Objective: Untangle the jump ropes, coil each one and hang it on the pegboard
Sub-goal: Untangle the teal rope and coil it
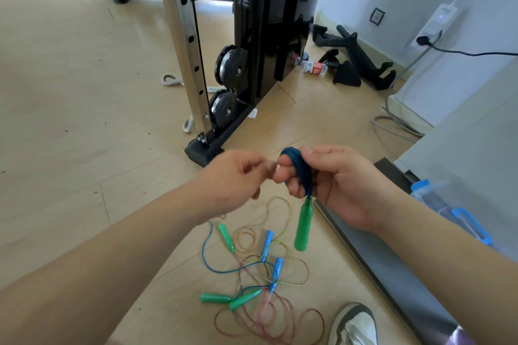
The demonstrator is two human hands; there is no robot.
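Two bare forearms reach in from the bottom edge, and between them a white and grey shoe point(354, 325) stands on the pale wooden floor point(70, 120). Just ahead of the shoe lies a tangle of jump ropes point(260, 269): thin blue, yellow and pinkish cords looped over one another, with three green handles point(245, 299) and at least two blue handles point(267, 244) among them. Above this heap the right hand point(330, 176) holds a dark blue coil point(297, 165) wound round its curled fingers, the thumb pressing on top of it. One green handle point(302, 230) hangs straight down from that coil, clear of the floor. The left hand point(235, 176) is just beside the right fingertips, its fingers drawn together, but it is blurred, so whether it pinches a strand cannot be told. A grey board point(378, 255) runs along the floor at the right, and beyond it sits a clear plastic box point(448, 204) with blue latches. Farther back stands a black and steel cable machine point(252, 36) with pulleys at its foot. A water bottle point(314, 67) lies on its side near the machine's base, beside some black grips point(358, 56) along the white wall.
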